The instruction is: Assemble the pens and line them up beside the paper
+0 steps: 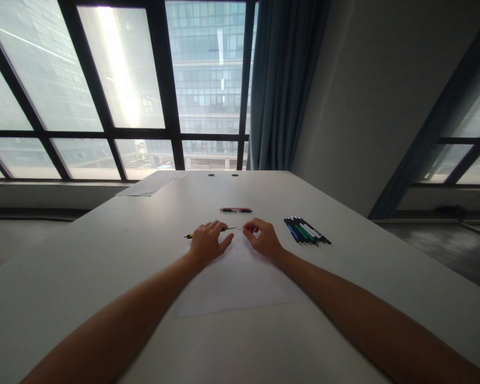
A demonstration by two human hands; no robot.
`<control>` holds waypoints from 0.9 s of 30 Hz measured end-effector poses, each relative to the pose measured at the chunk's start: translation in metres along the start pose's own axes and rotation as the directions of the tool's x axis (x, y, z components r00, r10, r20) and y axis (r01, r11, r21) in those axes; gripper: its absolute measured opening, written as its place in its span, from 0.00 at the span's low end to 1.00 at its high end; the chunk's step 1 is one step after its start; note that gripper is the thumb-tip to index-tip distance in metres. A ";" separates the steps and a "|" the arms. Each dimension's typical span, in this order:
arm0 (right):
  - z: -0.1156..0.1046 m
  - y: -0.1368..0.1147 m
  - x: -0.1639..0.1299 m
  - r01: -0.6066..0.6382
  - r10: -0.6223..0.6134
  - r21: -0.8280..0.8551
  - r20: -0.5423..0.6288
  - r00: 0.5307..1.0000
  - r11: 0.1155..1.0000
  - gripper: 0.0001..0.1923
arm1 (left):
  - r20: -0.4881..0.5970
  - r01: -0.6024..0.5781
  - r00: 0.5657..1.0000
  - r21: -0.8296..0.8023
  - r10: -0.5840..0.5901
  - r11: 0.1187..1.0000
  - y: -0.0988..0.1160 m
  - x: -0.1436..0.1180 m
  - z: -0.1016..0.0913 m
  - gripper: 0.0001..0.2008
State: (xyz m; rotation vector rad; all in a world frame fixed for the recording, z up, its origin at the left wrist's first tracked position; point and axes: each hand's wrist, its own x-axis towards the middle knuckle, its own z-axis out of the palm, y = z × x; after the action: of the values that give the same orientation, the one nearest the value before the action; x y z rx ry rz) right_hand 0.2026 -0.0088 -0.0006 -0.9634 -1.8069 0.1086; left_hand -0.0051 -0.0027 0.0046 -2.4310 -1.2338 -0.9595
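Observation:
A pen point(189, 236) with a yellow and black body lies across my left hand point(208, 240), whose fingers curl over its middle while the thumb stretches out apart. A thin dark tip point(231, 229) sticks out on the right side of those fingers, pointing at my right hand point(263, 238). The right hand's thumb and forefinger are pinched on a tiny pale piece point(240, 229), too small to identify. Both hands are above the top part of a white paper sheet point(240, 288) with faint marks between them.
Beyond the hands lies a red and black pen point(236, 210). Several black, blue, green and white pens point(306, 231) sit in a row to the right. More paper point(148, 185) lies at the far left of the white table point(208, 346). Windows and a blue curtain point(284, 85) stand behind.

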 end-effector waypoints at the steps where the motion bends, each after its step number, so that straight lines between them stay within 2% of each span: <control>1: 0.001 -0.003 -0.001 0.024 -0.024 0.011 0.032 0.999 1.000 0.02 | -0.007 -0.025 1.000 -0.013 0.025 1.000 0.000 0.000 0.001 0.13; 6: 0.004 -0.011 -0.002 0.052 -0.058 0.056 0.122 0.991 0.997 0.02 | -0.034 -0.186 0.982 -0.074 0.184 0.980 -0.002 0.000 0.003 0.12; 12: 0.004 -0.009 -0.002 0.046 -0.049 0.041 0.085 0.995 0.998 0.02 | -0.064 -0.287 0.957 -0.073 0.283 0.955 -0.004 0.000 0.004 0.10; 18: 0.004 -0.010 -0.002 0.049 -0.052 0.029 0.094 0.994 0.998 0.02 | -0.090 -0.308 0.949 -0.073 0.301 0.949 -0.005 0.000 0.005 0.09; 25: 0.004 -0.012 -0.002 0.108 -0.114 0.062 0.102 0.988 0.992 0.02 | -0.099 -0.261 0.962 -0.068 0.254 0.963 -0.004 0.000 0.005 0.09; 27: 0.002 -0.011 -0.001 0.114 -0.114 0.010 0.104 0.988 0.993 0.02 | -0.093 -0.245 0.967 -0.067 0.238 0.967 -0.004 0.000 0.005 0.10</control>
State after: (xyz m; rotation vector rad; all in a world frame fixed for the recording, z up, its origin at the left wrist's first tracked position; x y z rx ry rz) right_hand 0.1948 -0.0161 0.0026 -0.8631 -1.9531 0.0924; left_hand -0.0064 0.0023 0.0002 -2.4988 -0.8620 -1.0420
